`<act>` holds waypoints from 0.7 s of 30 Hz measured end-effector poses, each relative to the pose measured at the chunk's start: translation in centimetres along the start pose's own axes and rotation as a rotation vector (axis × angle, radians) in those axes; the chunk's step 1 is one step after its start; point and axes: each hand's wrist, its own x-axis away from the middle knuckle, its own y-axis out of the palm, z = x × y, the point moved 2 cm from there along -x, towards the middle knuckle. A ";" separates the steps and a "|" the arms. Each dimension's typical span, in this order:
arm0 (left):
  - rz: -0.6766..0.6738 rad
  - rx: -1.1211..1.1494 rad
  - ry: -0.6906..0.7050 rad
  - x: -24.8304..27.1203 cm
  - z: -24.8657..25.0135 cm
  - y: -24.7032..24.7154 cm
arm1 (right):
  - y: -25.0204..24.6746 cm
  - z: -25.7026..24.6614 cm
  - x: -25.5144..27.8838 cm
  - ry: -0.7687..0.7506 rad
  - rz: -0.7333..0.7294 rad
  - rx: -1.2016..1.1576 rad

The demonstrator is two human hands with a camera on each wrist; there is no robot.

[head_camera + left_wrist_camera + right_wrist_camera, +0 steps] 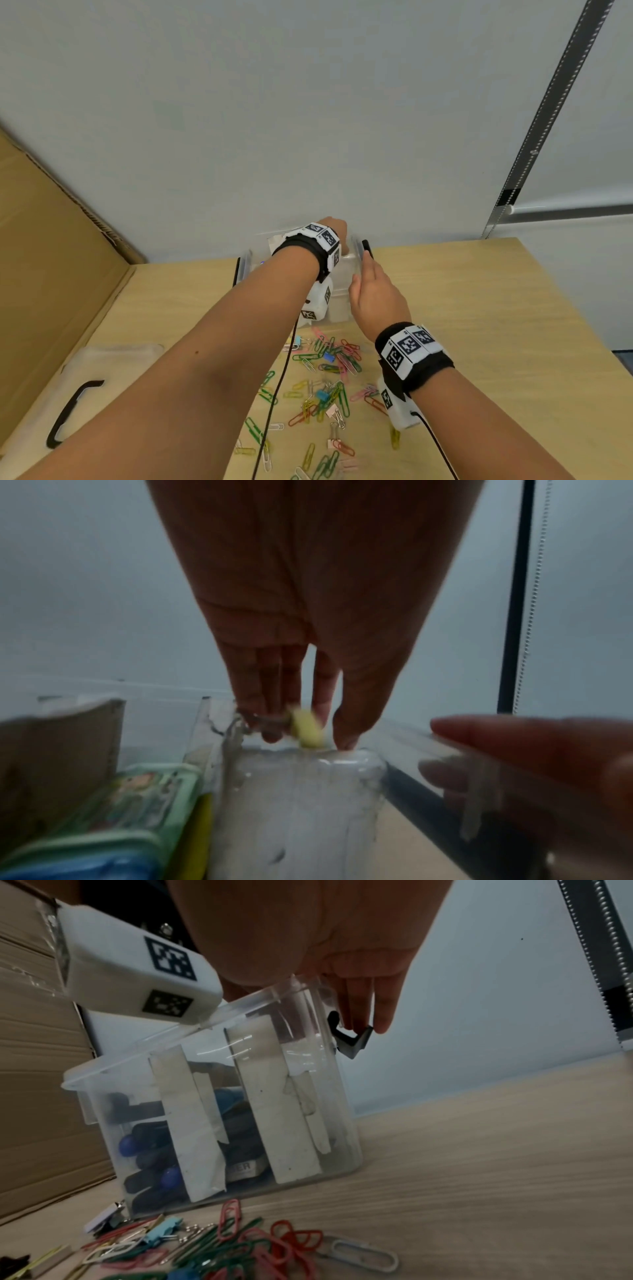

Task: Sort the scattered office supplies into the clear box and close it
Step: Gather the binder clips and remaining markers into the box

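Observation:
The clear box (342, 291) stands at the back of the table by the wall, lid off. Cardboard dividers split it, and dark pens lie in its left part (150, 1150). My left hand (335, 226) reaches down into the box. In the left wrist view it (304, 741) pinches a blurred yellow binder clip (306, 727) between fingertips and thumb, just above a clear compartment (301, 791). My right hand (361, 270) holds the box's right wall, thumb inside. Its straight fingers (363, 1023) touch the black latch (352, 1039). Coloured paper clips (325, 359) and binder clips (322, 394) lie scattered in front.
The clear lid (113, 356) with a black handle lies on the table at the left. A cardboard panel (51, 257) stands along the left side. A black cable (274, 394) hangs from my left wrist over the clips. Bare table extends to the right (496, 325).

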 end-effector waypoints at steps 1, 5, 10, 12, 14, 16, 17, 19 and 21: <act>-0.013 0.008 0.004 -0.1 -0.1 0.2 | 0.1 0.0 0.0 -0.006 0.004 0.004; -0.002 0.083 0.015 0.3 -0.8 0.4 | 0.2 0.1 0.1 -0.014 0.019 0.024; 0.193 0.228 0.085 4.7 -1.3 -0.9 | 0.0 0.1 0.0 -0.008 -0.019 0.022; 0.347 0.318 0.151 7.9 -1.6 -1.0 | -0.3 0.1 0.0 -0.013 -0.056 -0.016; 0.490 0.396 0.195 11.4 -2.1 -0.4 | -0.6 0.4 -0.1 -0.003 -0.103 -0.099; 0.578 0.451 0.196 15.0 -2.7 1.1 | -0.7 0.8 0.3 0.030 -0.112 -0.237; 0.597 0.470 0.187 16.5 -3.0 1.8 | -0.9 1.1 0.6 0.061 -0.081 -0.303; 0.588 0.494 0.148 19.2 -4.1 4.2 | -1.2 1.3 2.1 0.119 0.017 -0.362; 0.543 0.486 0.106 20.7 -5.4 7.2 | -1.5 1.3 3.9 0.118 0.111 -0.341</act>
